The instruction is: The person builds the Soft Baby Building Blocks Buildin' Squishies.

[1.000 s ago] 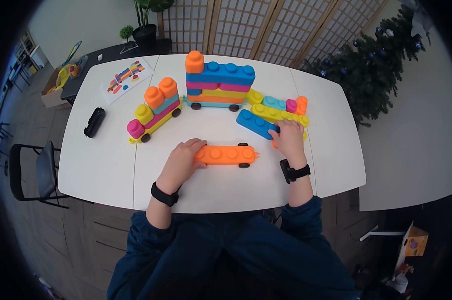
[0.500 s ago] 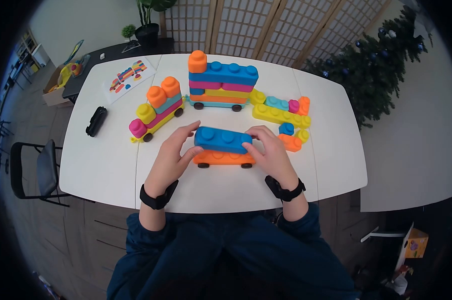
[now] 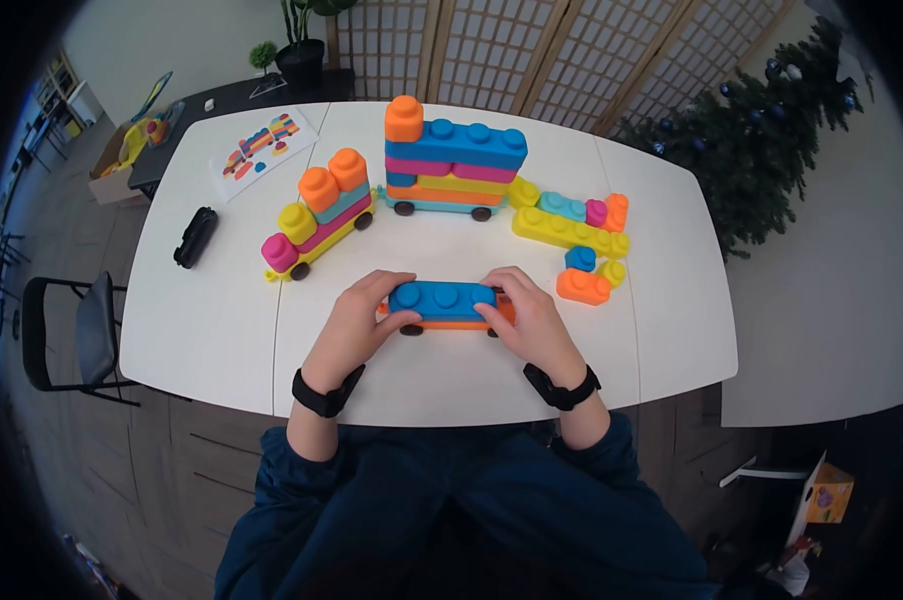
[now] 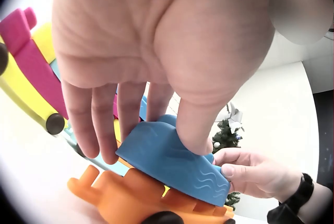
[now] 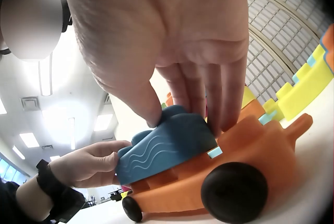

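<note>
A long blue block [image 3: 443, 300] with round studs lies level over the orange wheeled car [image 3: 456, 325] in front of me. My left hand [image 3: 354, 322] grips its left end, thumb on the near side and fingers on the far side. At the other end my right hand [image 3: 538, 322] holds it the same way. In the left wrist view the blue block [image 4: 172, 158] sits at the tops of the orange car's studs [image 4: 180, 199], with slivers of gap between. The right wrist view shows the car's black wheel [image 5: 235, 192] on the table.
Behind stand a tall wheeled car stacked with blocks [image 3: 456, 145] and a yellow wheeled car [image 3: 321, 240]. Loose blocks lie at right, among them a long yellow one [image 3: 569, 233] and an orange one [image 3: 583, 287]. A picture sheet [image 3: 261, 150] and a black object [image 3: 196, 237] are at left.
My right hand picked up the blue block from the right-hand pile and brought it over the orange car. Both hands now hold it, and it has come down nearer the car's studs.
</note>
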Available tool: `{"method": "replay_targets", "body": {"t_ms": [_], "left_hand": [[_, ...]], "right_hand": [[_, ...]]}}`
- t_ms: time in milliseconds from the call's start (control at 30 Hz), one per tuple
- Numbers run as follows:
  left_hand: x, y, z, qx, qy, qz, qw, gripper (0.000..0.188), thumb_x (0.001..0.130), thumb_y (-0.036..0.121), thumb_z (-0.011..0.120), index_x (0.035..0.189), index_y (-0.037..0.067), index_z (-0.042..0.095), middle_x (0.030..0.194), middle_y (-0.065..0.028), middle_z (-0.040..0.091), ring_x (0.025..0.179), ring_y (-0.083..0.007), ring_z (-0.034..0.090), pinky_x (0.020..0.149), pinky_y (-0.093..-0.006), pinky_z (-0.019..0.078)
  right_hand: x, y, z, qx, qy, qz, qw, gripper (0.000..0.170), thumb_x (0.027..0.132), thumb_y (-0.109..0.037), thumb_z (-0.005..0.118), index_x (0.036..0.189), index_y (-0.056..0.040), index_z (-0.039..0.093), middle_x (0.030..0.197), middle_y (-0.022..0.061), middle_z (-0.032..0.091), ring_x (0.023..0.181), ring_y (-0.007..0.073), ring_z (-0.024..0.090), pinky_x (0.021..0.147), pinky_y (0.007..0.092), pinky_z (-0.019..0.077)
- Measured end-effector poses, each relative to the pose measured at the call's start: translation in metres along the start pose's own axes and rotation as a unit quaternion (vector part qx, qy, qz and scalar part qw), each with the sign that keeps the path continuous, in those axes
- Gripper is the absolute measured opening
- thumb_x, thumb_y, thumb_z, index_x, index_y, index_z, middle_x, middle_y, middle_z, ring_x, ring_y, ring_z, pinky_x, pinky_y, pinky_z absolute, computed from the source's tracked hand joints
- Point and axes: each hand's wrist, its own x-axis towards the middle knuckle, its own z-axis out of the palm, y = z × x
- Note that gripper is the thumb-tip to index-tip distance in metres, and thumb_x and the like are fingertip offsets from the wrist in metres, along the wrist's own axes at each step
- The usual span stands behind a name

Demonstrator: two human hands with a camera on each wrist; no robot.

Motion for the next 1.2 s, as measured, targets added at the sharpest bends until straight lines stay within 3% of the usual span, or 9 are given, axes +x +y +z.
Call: {"method": "replay_targets", "body": {"t_ms": [67,133,333,400,767,933,1067,1200], "left_hand": [[0.000,-0.002,0.000,0.007,-0.003,-0.002,1.000,0.048,0.083,0.012,0.084,0.127,0.002,0.067,0.107,-0.0149,0.070,0.093,-0.0300,0.066,0.088,-0.0374,0.0534],[0.000,-0.005,0.002,0.014,-0.004,-0.004,1.000,0.048,0.082,0.011,0.084,0.126,0.002,0.067,0.107,-0.0148,0.070,0.093,-0.0303,0.066,0.088,-0.0376,0.0535],[-0.001,-0.007,0.003,0.032,-0.012,-0.010,0.999,0.047,0.081,0.010,0.085,0.124,0.003,0.068,0.107,-0.0142,0.070,0.093,-0.0313,0.067,0.088,-0.0383,0.0540],[0.000,-0.005,0.002,0.030,-0.021,-0.025,0.999,0.045,0.082,0.017,0.084,0.122,0.004,0.067,0.109,-0.0164,0.070,0.101,-0.0378,0.067,0.090,-0.0433,0.0544],[0.001,0.006,0.003,0.076,0.020,0.019,0.997,0.041,0.080,0.009,0.084,0.119,0.004,0.069,0.108,-0.0132,0.069,0.097,-0.0328,0.067,0.089,-0.0391,0.0547],[0.002,0.003,0.007,0.060,0.015,-0.013,0.998,0.038,0.080,0.006,0.084,0.115,0.003,0.070,0.105,-0.0135,0.069,0.094,-0.0315,0.068,0.086,-0.0373,0.0552],[0.003,0.002,0.007,0.057,0.020,-0.023,0.998,0.039,0.079,0.006,0.085,0.115,0.003,0.070,0.104,-0.0138,0.069,0.092,-0.0312,0.068,0.086,-0.0365,0.0552],[0.004,0.000,0.008,0.058,0.024,-0.026,0.998,0.039,0.079,0.005,0.084,0.115,0.003,0.070,0.104,-0.0140,0.069,0.092,-0.0318,0.068,0.086,-0.0368,0.0551]], "right_hand": [[-0.001,0.002,0.003,0.000,0.003,0.000,1.000,0.027,0.092,-0.011,0.076,0.113,0.0006,0.062,0.115,0.0130,0.066,0.097,0.0299,0.070,0.087,0.0341,0.0570],[-0.001,0.007,0.008,-0.017,0.026,-0.046,0.998,0.028,0.091,-0.014,0.077,0.111,-0.0020,0.061,0.111,0.0104,0.065,0.084,0.0272,0.068,0.074,0.0343,0.0558],[-0.001,0.006,0.008,-0.024,0.034,-0.060,0.997,0.028,0.089,-0.015,0.079,0.109,-0.0039,0.062,0.110,0.0085,0.065,0.082,0.0256,0.069,0.073,0.0335,0.0558],[-0.002,0.006,0.007,-0.026,0.032,-0.057,0.998,0.028,0.089,-0.015,0.079,0.108,-0.0041,0.062,0.110,0.0083,0.065,0.082,0.0255,0.069,0.072,0.0334,0.0558],[-0.003,0.009,0.009,-0.024,0.039,-0.053,0.998,0.028,0.090,-0.017,0.079,0.108,-0.0041,0.062,0.112,0.0085,0.066,0.085,0.0261,0.070,0.074,0.0332,0.0563],[0.004,0.027,-0.008,0.030,0.024,-0.026,0.999,0.032,0.090,-0.021,0.079,0.113,-0.0035,0.065,0.111,0.0105,0.068,0.097,0.0276,0.070,0.082,0.0363,0.0559],[0.014,0.049,-0.048,-0.132,0.116,0.063,0.982,0.034,0.091,-0.026,0.078,0.114,-0.0037,0.069,0.111,0.0119,0.071,0.103,0.0289,0.070,0.084,0.0379,0.0556],[0.019,0.074,-0.093,-0.212,0.121,0.132,0.961,0.033,0.091,-0.025,0.077,0.115,-0.0043,0.070,0.114,0.0121,0.071,0.105,0.0309,0.070,0.086,0.0408,0.0561]]}}
